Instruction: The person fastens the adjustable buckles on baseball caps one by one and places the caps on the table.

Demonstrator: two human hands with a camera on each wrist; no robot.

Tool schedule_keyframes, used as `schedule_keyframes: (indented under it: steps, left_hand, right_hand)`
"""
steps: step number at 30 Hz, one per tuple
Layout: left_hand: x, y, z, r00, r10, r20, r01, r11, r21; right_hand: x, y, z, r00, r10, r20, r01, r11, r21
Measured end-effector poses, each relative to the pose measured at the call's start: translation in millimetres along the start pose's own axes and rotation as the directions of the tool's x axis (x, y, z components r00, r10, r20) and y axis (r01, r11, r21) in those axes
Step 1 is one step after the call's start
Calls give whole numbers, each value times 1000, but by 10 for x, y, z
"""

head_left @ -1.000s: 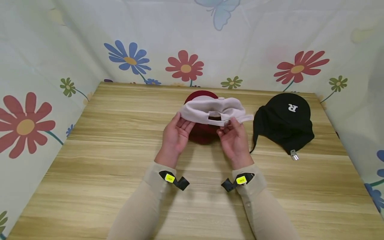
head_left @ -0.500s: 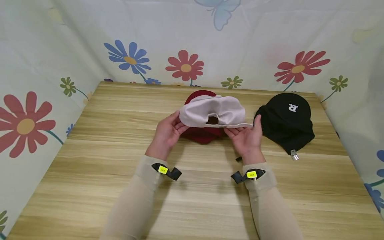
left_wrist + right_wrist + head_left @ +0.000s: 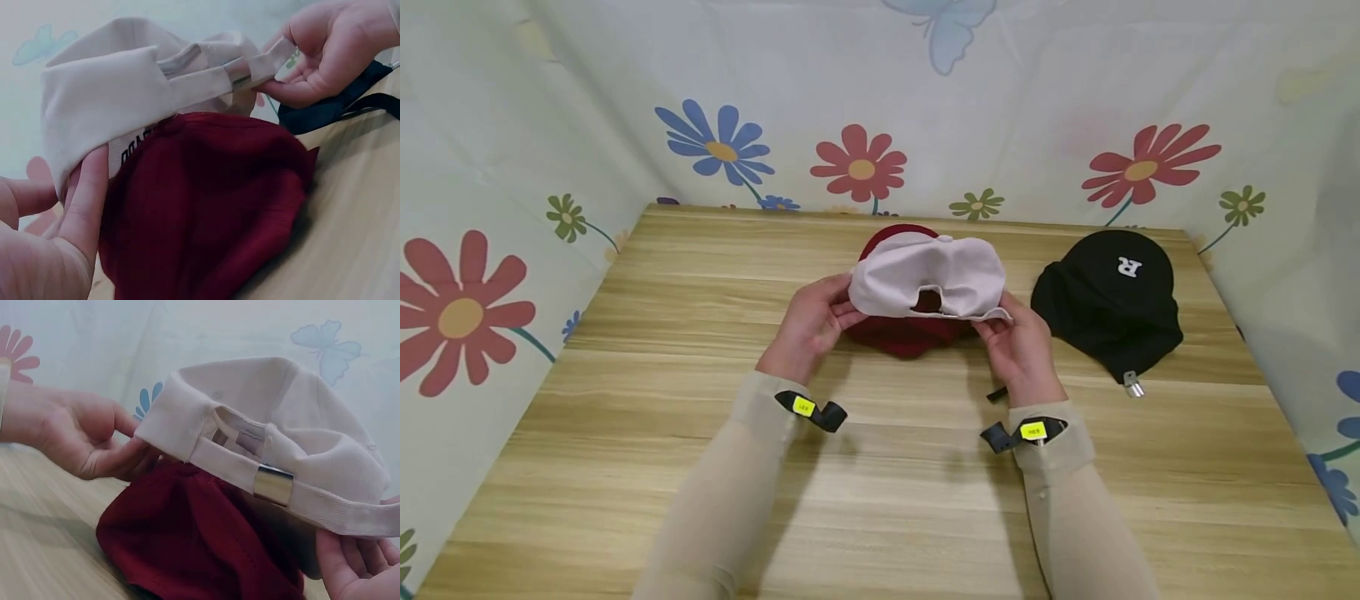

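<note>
A pale pinkish-white baseball cap point(image 3: 973, 271) is held up between both hands, its back opening and strap toward me. My left hand point(image 3: 808, 325) pinches its left edge, fingers beneath and thumb on the far side. My right hand point(image 3: 1022, 346) grips the right edge near the strap's loose end. The strap runs through a metal buckle point(image 3: 274, 485), plain in the right wrist view. Just below and behind, a dark red cap point(image 3: 902, 337) rests on the table, partly covered by the pale cap. Dark lettering shows inside the pale cap in the left wrist view, partly hidden.
To the right on the wooden table point(image 3: 625, 400) lies a black cap point(image 3: 1105, 317) with a white letter R and a metal clasp point(image 3: 1132, 383) at its near end. A flower-printed curtain point(image 3: 1000, 100) rises behind and at both sides.
My right hand has left the buckle, shifted right with its thumb raised, then taken the cap's right edge. My left hand has moved slightly left. The cap has tilted, showing more of its crown.
</note>
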State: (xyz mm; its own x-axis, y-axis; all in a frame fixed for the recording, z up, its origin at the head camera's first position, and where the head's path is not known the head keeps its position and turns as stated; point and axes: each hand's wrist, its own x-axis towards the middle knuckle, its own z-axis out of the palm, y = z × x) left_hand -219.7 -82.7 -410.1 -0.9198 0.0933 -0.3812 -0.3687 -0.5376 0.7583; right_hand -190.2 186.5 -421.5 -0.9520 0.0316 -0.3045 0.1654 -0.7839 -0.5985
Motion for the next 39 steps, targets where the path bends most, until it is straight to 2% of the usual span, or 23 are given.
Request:
schedule_keyframes:
  steps: [5,11,19,25,31,39]
  left_hand:
    - [74,158,6,1000,20,12,-20,999,25]
    - [136,386,-14,997,72,20,-73,996,43]
    - [179,691,-57,990,134,55,-137,989,58]
    - [168,892,-108,981,186,54,-189,980,55]
    - [132,1078,-249,975,214,53,-216,976,41]
    - [96,1302,-591,966,253,57,-254,967,-1]
  right_hand:
    - [25,-59,124,998,-41,57,48,990,-134]
    - [92,-123,339,993,-79,85,100,952,-290]
    - [183,-184,625,988,-83,128,124,926,-355]
    - [240,-160,847,981,-106,162,164,900,-403]
    - [287,-41,1047,973,-119,196,191,894,-405]
    - [343,247,1318,964,-97,249,207,861,-464]
